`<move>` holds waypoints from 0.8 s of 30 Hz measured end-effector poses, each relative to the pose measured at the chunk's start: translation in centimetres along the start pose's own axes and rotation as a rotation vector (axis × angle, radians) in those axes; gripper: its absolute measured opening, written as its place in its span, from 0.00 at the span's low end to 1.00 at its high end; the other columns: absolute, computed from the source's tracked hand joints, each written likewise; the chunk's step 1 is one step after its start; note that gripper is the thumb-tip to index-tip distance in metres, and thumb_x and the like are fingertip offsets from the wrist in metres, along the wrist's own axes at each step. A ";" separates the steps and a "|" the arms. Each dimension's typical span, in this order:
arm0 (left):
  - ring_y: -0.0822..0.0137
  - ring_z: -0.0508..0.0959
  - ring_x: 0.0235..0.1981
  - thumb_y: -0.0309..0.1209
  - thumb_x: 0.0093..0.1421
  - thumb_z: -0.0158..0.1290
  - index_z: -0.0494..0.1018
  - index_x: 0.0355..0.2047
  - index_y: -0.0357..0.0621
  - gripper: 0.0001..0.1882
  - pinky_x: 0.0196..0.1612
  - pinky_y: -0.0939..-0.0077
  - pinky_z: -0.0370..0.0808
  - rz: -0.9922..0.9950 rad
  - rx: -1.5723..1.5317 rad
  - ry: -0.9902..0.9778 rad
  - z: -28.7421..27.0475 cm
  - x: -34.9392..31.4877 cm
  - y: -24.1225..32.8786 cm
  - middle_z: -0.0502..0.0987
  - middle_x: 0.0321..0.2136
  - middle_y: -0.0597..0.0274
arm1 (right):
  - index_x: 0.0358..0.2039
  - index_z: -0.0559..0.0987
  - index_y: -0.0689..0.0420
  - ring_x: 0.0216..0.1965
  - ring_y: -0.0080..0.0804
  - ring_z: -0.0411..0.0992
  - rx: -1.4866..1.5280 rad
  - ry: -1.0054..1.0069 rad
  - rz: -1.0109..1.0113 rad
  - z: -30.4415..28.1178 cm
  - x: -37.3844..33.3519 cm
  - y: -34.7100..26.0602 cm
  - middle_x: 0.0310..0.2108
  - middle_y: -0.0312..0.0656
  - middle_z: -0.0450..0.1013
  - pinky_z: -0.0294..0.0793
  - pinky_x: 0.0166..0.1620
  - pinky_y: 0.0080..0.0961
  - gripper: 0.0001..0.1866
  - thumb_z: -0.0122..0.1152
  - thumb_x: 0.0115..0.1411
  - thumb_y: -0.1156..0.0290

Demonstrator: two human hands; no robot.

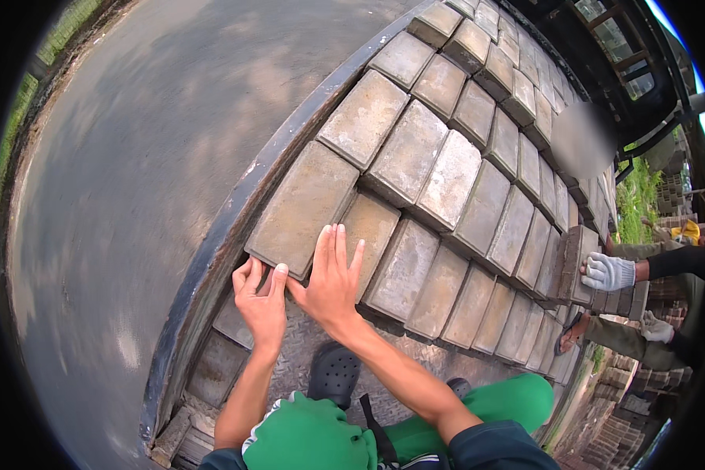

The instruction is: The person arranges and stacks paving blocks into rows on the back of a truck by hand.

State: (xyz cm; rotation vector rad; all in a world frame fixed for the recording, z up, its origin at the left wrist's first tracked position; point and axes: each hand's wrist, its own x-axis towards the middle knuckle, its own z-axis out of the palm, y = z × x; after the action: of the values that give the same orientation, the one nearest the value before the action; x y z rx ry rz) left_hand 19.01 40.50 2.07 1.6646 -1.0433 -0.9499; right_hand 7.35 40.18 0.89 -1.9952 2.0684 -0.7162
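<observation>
A large grey concrete paving block [304, 210] lies on the stack at the left side of a truck bed. My left hand [260, 305] is at its near left corner, fingers curled against the near edge and thumb close by. My right hand [330, 290] lies at the same block's near right corner, its fingers stretched out and thumb by the near edge. Those fingertips reach over a brownish paving block [370, 231] set slightly lower. The undersides of my left fingers are hidden.
A metal side wall [235, 192] borders the blocks, with grey road [125, 196] beyond. Rows of blocks [478, 184] rise toward the far end. At right, a co-worker's gloved hand [608, 272] touches several upright blocks [576, 266]. My dark clog [334, 374] stands on the metal floor.
</observation>
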 end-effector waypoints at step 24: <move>0.49 0.52 0.74 0.37 0.69 0.56 0.45 0.74 0.37 0.43 0.73 0.52 0.56 0.069 0.031 -0.169 2.4 -2.8 -1.1 0.42 0.74 0.45 | 0.41 0.82 0.60 0.56 0.44 0.69 -0.219 -0.264 -0.240 -18.4 -10.3 11.6 0.45 0.47 0.76 0.64 0.62 0.45 0.20 0.63 0.62 0.53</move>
State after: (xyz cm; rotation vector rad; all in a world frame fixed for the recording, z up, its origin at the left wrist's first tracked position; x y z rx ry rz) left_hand 16.05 42.65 0.76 1.5835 -1.2256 -1.0481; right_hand -10.36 54.01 9.55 -2.3381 1.8424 -0.2483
